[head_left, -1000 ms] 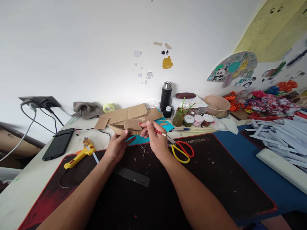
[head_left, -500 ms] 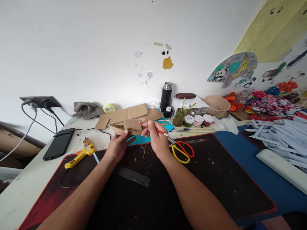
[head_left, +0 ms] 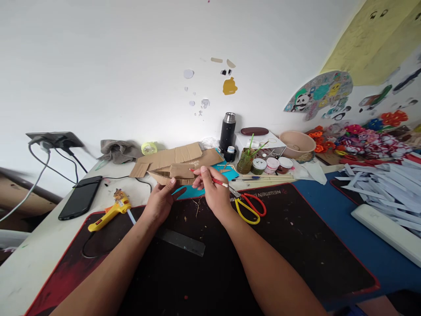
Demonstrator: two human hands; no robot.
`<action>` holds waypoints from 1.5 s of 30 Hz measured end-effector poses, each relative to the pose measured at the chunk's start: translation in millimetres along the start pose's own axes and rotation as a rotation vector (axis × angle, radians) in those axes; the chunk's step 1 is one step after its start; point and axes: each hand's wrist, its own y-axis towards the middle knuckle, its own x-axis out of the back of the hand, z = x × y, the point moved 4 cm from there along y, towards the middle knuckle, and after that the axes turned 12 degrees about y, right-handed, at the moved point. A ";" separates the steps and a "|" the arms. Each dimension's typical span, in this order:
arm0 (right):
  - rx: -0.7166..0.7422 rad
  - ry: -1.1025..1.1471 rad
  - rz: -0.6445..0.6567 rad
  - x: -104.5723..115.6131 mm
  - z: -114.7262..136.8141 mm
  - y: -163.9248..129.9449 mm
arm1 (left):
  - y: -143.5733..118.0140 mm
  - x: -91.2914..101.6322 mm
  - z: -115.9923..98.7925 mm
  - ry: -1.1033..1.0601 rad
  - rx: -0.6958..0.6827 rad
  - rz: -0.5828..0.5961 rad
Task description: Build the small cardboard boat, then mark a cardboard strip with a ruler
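This is a craft desk point(head_left: 33, 267) by a wall point(head_left: 115, 66), but I can't tell if it is in a home. A big black mat point(head_left: 299, 245) lies on the desk. Scissors point(head_left: 246, 204) are on the mat, and a yellow glue gun point(head_left: 113, 213) is at its back left corner. Cut cardboard point(head_left: 184, 154) and little jars point(head_left: 259, 166) are behind the mat. Paper strips point(head_left: 384, 193) and bright flowers point(head_left: 355, 129) are to the right of the mat.

The left forearm point(head_left: 131, 248) hides one end of the ruler point(head_left: 186, 243) from me, the right hand point(head_left: 217, 195) the scissors' tips, and my view's right edge crops the paper strips point(head_left: 390, 186).
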 end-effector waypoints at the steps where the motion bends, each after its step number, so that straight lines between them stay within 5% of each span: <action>1: 0.000 -0.001 -0.001 0.0 -0.3 0.0 | 0.2 0.4 0.1 0.004 -0.003 0.001; 45: 0.041 0.041 -0.043 2.0 3.8 0.7 | 1.3 2.0 1.7 -0.030 0.019 -0.005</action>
